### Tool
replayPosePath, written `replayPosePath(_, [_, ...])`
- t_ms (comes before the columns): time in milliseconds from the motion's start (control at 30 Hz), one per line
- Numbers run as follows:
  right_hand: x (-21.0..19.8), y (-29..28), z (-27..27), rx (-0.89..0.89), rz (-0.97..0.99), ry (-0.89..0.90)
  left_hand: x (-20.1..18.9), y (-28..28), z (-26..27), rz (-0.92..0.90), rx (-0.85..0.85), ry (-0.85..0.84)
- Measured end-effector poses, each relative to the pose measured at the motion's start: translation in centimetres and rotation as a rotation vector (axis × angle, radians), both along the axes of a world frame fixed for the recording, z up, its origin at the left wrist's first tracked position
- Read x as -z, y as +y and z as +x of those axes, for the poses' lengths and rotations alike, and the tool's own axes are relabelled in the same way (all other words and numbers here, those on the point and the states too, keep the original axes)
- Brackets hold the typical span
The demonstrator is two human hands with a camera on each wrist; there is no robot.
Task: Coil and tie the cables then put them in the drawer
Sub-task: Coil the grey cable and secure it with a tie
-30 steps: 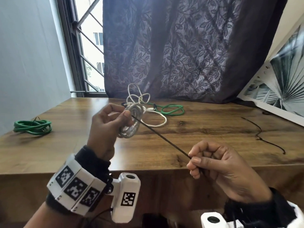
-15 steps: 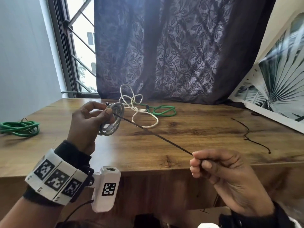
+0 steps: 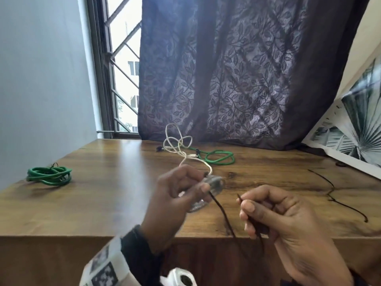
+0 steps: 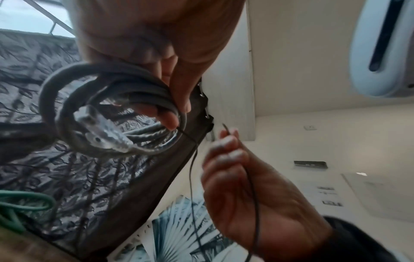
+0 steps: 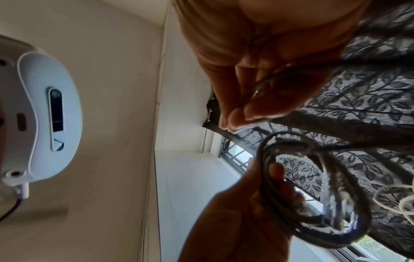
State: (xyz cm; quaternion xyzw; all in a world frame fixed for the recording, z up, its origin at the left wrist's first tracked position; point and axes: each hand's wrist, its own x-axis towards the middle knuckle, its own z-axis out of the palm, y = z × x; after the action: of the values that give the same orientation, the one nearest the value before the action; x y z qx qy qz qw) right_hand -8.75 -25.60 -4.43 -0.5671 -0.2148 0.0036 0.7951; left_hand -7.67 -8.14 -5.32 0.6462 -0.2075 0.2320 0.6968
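My left hand (image 3: pixel 201 183) grips a small grey coiled cable (image 3: pixel 214 183) above the wooden table's front edge (image 3: pixel 103 234). A thin black tie (image 3: pixel 221 211) leaves the coil under my left thumb, sags below the table edge and rises to my right hand (image 3: pixel 245 204). That hand pinches the tie near its free end, a short way right of the coil. In the left wrist view the coil (image 4: pixel 67 109) shows a pale plug inside, and the tie (image 4: pixel 191 168) hangs slack. In the right wrist view the coil (image 5: pixel 336 195) is blurred below my right hand's fingertips (image 5: pixel 237 120).
A tied green coil (image 3: pixel 49 175) lies at the table's left. A loose white cable (image 3: pixel 177 145) and a loose green cable (image 3: pixel 220 158) lie at the back near the curtain. Another black tie (image 3: pixel 338 201) lies on the right. A poster (image 3: pixel 360 131) leans at the right.
My right hand has come up and left, close to the coil. The tie, stretched taut before, now hangs slack in a loop. My left hand still holds the coil.
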Motion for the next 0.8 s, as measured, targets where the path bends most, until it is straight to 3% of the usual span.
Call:
replayPosePath(267, [-0.6,1.8,0.2,0.084,-0.093,-0.052,0.7,-1.2,-0.6,0.183,-0.021,-0.1])
replayPosePath(800, [0.3,1.8,0.2,0.176,-0.006,-0.031,1.1,-1.3,-0.9,0.237,-0.077,-0.125])
